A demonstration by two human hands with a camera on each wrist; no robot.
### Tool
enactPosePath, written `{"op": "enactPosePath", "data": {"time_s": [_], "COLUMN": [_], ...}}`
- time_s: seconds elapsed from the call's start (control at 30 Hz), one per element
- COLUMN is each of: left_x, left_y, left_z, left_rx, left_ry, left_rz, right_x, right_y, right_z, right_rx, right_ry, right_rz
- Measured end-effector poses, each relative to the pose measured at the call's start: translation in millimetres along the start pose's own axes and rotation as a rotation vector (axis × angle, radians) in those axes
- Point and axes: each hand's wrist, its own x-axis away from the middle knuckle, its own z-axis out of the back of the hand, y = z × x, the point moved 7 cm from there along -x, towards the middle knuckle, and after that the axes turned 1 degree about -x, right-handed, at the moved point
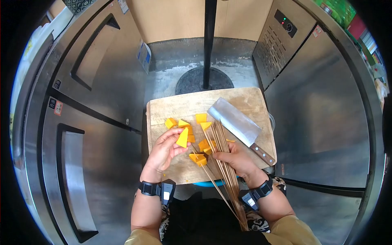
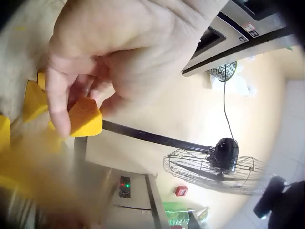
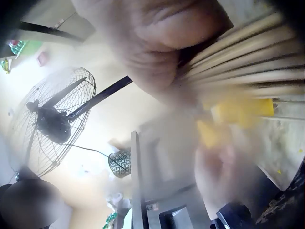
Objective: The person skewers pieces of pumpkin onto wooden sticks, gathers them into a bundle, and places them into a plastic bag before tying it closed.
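My left hand (image 1: 161, 153) pinches a wedge-shaped, yellow-orange pumpkin chunk (image 1: 182, 138) between thumb and fingers, over the left half of the wooden cutting board (image 1: 171, 107). The same chunk (image 2: 87, 119) shows up close in the left wrist view. In my right hand (image 1: 238, 160) is a bundle of thin wooden skewers (image 1: 229, 181), gripped partway along, their lower ends reaching toward the lap. Pumpkin pieces (image 1: 197, 159) sit at the tip of one skewer that angles away from the bundle. Several loose pumpkin chunks (image 1: 201, 118) lie on the board around the skewer tips.
A cleaver (image 1: 236, 121) lies diagonally on the board's right side, its wooden handle toward the near right corner. Steel cabinets (image 1: 110, 163) flank both sides. Beyond the board stands a black pole (image 1: 210, 45) on a round base. A blue rim (image 1: 208, 183) shows beneath the board's near edge.
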Motion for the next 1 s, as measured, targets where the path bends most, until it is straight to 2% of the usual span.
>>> {"op": "enactPosePath", "data": {"time_s": [0.13, 0.23, 0.33, 0.53, 1.0], "left_x": [-9, -11, -17, -18, -22], "left_y": [-3, -4, -13, -18, -22], "left_z": [-13, -19, -20, -26, -27], "left_rx": [0.193, 0.215, 0.395, 0.513, 0.378], "left_ry": [0.013, 0.038, -0.017, -0.058, 0.099], "left_rz": [-0.059, -0.096, -0.007, 0.019, -0.021], "right_x": [3, 2, -3, -4, -8], "right_y": [-6, -6, -1, 2, 7], "right_z": [-8, -12, -14, -16, -18], "right_rx": [0.061, 0.046, 0.031, 0.074, 0.164], "right_ry": [0.004, -0.033, -0.069, -0.103, -0.091], "right_rz": [-0.002, 0.018, 0.031, 0.000, 0.024]}}
